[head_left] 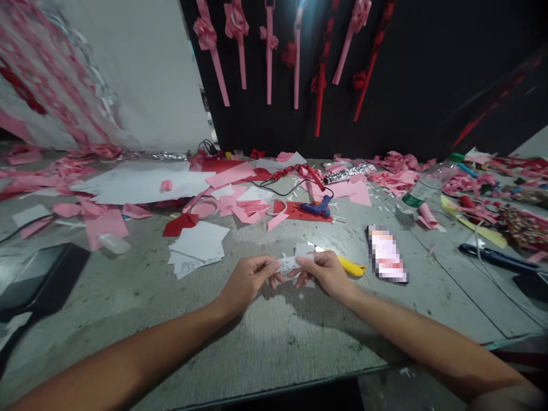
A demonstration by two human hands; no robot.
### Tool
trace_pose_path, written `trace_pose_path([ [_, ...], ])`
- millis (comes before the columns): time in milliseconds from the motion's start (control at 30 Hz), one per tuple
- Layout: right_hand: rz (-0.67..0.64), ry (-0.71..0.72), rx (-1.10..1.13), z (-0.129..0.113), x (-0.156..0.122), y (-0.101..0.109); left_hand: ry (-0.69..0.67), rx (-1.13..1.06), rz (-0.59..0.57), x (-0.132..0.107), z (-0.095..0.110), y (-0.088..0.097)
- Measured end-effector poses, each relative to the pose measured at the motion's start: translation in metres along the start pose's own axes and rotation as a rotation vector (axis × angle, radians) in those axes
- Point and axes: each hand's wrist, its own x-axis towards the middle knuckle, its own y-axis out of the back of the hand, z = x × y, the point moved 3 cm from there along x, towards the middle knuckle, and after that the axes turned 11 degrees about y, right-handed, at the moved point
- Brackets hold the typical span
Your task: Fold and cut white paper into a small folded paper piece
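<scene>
My left hand [252, 279] and my right hand [325, 273] meet above the table's front middle. Between them is a small white piece of paper [287, 264] with faint grey marks, pinched at its left end by one hand and at its right end by the other. White paper scraps [305, 249] lie just behind and under my right hand. Beside that hand rests a yellow-handled tool [351, 266], its other end hidden by my fingers. To the left of my left hand is a loose stack of white paper sheets [199, 245].
A phone [387, 254] lies to the right. Behind are a blue glue gun [315, 208], pink paper scraps [248, 208] and a plastic bottle [422, 191]. A black device [43, 279] stands at left. Pink and red paper strips [269, 63] hang on the dark board.
</scene>
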Motion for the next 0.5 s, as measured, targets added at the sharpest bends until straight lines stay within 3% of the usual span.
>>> trace_pose_path([
  [500,-0.043,-0.005,-0.049,-0.0008,-0.0019,-0.0068,-0.033,0.099,-0.064,-0.0003,-0.0022,-0.0044],
])
